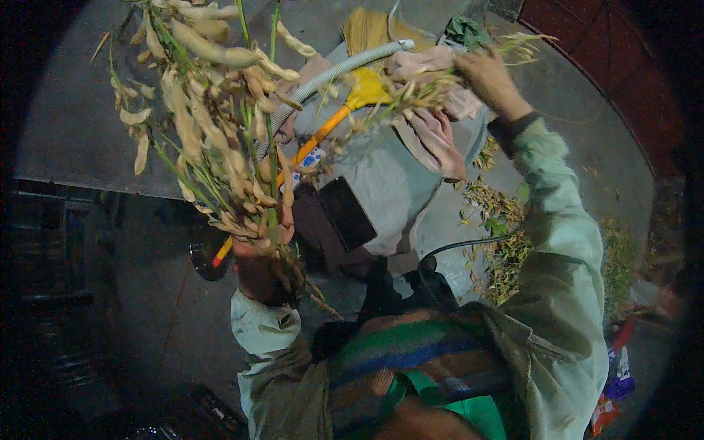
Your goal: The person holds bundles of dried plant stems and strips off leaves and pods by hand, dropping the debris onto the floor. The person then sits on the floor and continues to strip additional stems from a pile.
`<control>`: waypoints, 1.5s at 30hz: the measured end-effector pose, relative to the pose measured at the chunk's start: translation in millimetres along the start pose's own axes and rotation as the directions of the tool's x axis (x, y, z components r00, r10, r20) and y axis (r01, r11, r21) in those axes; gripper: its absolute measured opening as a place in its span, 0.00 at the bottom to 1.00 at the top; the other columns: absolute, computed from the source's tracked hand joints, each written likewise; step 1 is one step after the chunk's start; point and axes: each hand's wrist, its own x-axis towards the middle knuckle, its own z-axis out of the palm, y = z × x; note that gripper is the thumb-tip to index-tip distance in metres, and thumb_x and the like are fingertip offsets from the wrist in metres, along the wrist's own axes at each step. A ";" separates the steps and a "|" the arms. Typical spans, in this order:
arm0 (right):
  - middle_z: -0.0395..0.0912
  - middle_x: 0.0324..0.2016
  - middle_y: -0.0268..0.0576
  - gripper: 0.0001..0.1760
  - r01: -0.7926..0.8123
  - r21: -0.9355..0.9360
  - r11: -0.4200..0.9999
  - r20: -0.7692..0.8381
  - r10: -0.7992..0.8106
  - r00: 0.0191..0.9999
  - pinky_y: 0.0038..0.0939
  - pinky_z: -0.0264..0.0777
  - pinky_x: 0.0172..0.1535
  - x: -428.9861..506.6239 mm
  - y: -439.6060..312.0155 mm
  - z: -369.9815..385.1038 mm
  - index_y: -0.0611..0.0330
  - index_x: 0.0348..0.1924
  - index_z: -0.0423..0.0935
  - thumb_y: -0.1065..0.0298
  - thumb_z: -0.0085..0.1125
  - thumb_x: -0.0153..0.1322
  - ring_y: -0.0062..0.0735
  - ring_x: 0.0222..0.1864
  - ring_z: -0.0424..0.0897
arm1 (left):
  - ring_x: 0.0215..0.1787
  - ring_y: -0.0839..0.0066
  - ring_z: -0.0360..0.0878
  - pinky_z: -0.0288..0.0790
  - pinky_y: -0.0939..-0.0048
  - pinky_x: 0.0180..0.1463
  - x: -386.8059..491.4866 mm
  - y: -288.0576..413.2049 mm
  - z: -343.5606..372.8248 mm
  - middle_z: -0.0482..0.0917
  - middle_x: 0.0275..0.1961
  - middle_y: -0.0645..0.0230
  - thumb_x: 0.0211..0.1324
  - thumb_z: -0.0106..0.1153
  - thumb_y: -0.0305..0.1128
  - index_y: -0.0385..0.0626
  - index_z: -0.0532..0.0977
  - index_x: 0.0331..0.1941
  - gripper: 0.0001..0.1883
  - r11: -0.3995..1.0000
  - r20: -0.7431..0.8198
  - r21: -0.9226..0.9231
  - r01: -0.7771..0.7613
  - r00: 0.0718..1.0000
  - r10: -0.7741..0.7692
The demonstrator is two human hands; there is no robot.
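Note:
My left hand [263, 246] grips the stems of a large bunch of dry soybean plants [190, 115]. Pale, plump pods hang thickly along the stalks, and the cut ends poke out below the fist. Farther out on the right, my right hand [487, 77] is closed around a thinner pod-bearing stalk [423, 93], slightly blurred. Its pods show on both sides of the fist. Behind the right hand is a bunched dark green cloth or bag [467, 32]. Pinkish cloth [434, 143] lies below that hand.
A broom with a yellow head [367, 88] and orange handle [324, 131] lies under a grey corrugated hose [330, 74]. A dark smartphone [346, 213] rests on grey sheeting. Plant litter [503, 242] and a black cable [462, 245] are at right, colourful packets [621, 374] lower right.

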 end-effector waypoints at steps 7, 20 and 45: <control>0.75 0.33 0.41 0.12 -0.691 0.293 0.661 0.373 0.587 0.719 0.35 0.70 0.39 -103.2 55.4 -50.6 0.54 0.45 0.68 0.66 0.50 0.69 0.35 0.34 0.75 | 0.39 0.68 0.73 0.74 0.68 0.35 13.9 -11.1 41.0 0.72 0.42 0.59 0.53 0.54 0.44 0.40 0.64 0.51 0.26 0.993 -0.037 0.120 -0.007 0.999 0.012; 0.73 0.32 0.38 0.10 0.028 0.620 -0.784 0.515 0.434 0.739 0.33 0.73 0.43 -171.7 -55.2 -95.2 0.60 0.45 0.66 0.68 0.45 0.72 0.27 0.34 0.76 | 0.41 0.70 0.77 0.74 0.69 0.44 74.8 -147.8 122.1 0.76 0.42 0.61 0.50 0.52 0.19 0.39 0.66 0.50 0.20 0.964 -0.225 0.184 0.193 0.963 -0.150; 0.74 0.36 0.39 0.12 0.069 0.924 -0.377 0.303 0.827 0.473 0.40 0.73 0.45 -177.4 -27.4 -177.6 0.60 0.45 0.67 0.66 0.48 0.71 0.33 0.38 0.77 | 0.41 0.71 0.78 0.76 0.70 0.39 102.1 -226.9 127.7 0.77 0.44 0.62 0.55 0.52 0.25 0.40 0.68 0.48 0.15 0.630 0.138 0.416 0.655 0.640 -0.756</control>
